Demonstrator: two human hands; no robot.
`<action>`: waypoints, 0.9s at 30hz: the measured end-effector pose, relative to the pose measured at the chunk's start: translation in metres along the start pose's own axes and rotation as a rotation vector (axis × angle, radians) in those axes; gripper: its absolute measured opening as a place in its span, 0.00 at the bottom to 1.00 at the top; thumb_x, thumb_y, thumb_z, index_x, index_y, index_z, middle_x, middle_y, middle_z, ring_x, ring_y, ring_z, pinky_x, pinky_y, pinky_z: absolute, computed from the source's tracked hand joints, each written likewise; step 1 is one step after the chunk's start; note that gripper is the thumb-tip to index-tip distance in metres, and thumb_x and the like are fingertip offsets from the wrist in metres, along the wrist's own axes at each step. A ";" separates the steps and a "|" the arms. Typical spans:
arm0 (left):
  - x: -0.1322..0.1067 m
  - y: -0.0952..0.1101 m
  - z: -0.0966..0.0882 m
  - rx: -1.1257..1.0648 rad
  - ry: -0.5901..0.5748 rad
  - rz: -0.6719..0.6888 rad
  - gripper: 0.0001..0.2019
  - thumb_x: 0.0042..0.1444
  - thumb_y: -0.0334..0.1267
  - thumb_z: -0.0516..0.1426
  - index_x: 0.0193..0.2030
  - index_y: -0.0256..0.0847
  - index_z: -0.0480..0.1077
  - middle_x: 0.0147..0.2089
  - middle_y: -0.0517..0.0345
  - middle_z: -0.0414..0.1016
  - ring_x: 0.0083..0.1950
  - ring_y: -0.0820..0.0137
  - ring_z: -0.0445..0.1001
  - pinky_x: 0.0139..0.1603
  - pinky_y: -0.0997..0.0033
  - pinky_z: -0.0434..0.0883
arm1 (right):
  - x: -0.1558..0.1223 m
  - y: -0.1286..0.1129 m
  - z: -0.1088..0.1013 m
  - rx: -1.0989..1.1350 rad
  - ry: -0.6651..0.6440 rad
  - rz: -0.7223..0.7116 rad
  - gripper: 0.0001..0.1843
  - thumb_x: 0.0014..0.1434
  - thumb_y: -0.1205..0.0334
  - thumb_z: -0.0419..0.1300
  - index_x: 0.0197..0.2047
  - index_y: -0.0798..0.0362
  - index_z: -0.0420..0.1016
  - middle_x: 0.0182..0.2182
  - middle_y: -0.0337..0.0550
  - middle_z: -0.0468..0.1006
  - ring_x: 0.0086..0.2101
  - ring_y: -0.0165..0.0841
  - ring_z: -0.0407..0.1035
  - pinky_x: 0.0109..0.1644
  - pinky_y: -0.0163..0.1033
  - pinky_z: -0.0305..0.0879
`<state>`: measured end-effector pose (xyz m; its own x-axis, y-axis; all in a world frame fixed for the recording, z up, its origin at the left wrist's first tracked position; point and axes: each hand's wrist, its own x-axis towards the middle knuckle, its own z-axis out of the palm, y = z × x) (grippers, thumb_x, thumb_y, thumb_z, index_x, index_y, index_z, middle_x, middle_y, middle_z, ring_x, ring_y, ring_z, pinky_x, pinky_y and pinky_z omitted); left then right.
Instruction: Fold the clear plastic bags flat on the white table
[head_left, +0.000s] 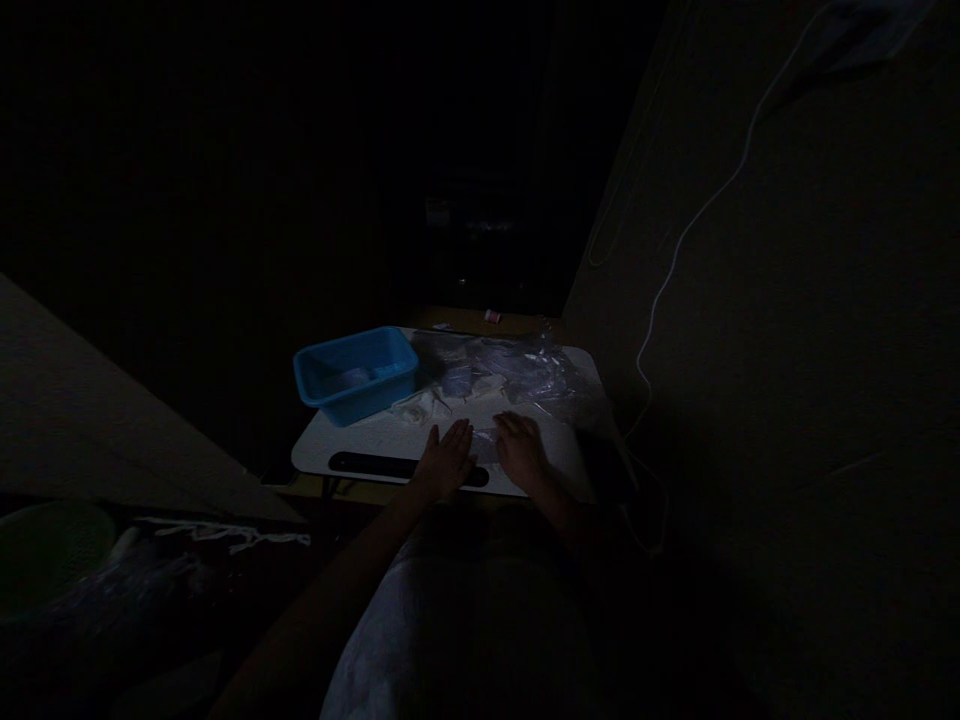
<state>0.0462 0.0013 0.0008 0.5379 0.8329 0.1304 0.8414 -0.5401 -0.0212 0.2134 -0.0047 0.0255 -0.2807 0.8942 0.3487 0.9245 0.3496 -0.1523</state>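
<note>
The scene is very dark. My left hand [445, 459] lies flat on a small white table [352, 442], fingers stretched out and together. My right hand [520, 450] rests beside it, fingers curled slightly down onto a small clear plastic piece [484, 441] between the two hands. Crumpled clear plastic bags [517, 375] lie just beyond my fingers. A blue plastic tub [354, 375] stands at the table's far left corner, with pale items inside that I cannot make out.
A white crumpled piece [420, 405] lies by the tub. A dark slot [375, 466] runs along the table's near edge. A wall with a hanging white cord [675, 265] rises on the right. A green bowl [45, 555] sits at lower left.
</note>
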 end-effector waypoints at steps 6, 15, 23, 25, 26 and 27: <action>0.001 0.000 -0.003 -0.014 -0.048 -0.005 0.25 0.57 0.39 0.39 0.62 0.32 0.47 0.64 0.45 0.44 0.64 0.62 0.44 0.58 0.47 0.47 | -0.007 -0.031 0.013 -0.034 -0.124 -0.093 0.27 0.62 0.55 0.36 0.59 0.60 0.53 0.58 0.50 0.55 0.59 0.37 0.44 0.61 0.51 0.30; 0.000 0.001 -0.003 -0.002 -0.042 0.001 0.25 0.57 0.39 0.40 0.61 0.32 0.47 0.64 0.44 0.43 0.65 0.62 0.43 0.59 0.47 0.46 | -0.015 -0.018 0.017 -0.101 -0.160 -0.072 0.30 0.61 0.50 0.34 0.59 0.60 0.52 0.59 0.52 0.52 0.60 0.37 0.40 0.60 0.54 0.22; 0.000 -0.001 0.001 -0.001 0.013 -0.002 0.25 0.59 0.42 0.38 0.61 0.34 0.48 0.64 0.45 0.45 0.64 0.63 0.45 0.59 0.49 0.47 | -0.020 -0.001 0.010 -0.152 -0.112 -0.017 0.28 0.62 0.52 0.34 0.59 0.60 0.53 0.59 0.52 0.53 0.59 0.38 0.42 0.59 0.57 0.27; 0.000 -0.001 0.000 -0.004 0.008 -0.002 0.25 0.59 0.42 0.38 0.62 0.34 0.48 0.64 0.45 0.45 0.64 0.63 0.45 0.58 0.48 0.47 | -0.021 0.006 0.010 -0.163 -0.104 -0.004 0.28 0.62 0.52 0.34 0.59 0.59 0.54 0.59 0.52 0.53 0.59 0.38 0.41 0.59 0.57 0.27; 0.000 -0.001 0.000 -0.005 0.006 -0.003 0.25 0.59 0.42 0.38 0.62 0.34 0.47 0.64 0.45 0.45 0.64 0.62 0.45 0.58 0.48 0.47 | -0.022 0.009 0.011 -0.168 -0.101 0.004 0.28 0.62 0.52 0.34 0.58 0.59 0.54 0.59 0.52 0.53 0.59 0.38 0.41 0.59 0.57 0.26; 0.000 -0.001 0.000 -0.007 0.005 -0.003 0.25 0.59 0.42 0.38 0.62 0.35 0.47 0.64 0.45 0.45 0.64 0.62 0.45 0.58 0.48 0.47 | -0.023 0.013 0.011 -0.173 -0.099 0.012 0.28 0.62 0.52 0.34 0.58 0.58 0.54 0.59 0.51 0.53 0.59 0.38 0.41 0.59 0.57 0.26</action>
<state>0.0455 0.0013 0.0012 0.5347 0.8341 0.1357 0.8428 -0.5380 -0.0140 0.2286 -0.0175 0.0054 -0.2857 0.9240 0.2542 0.9560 0.2933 0.0086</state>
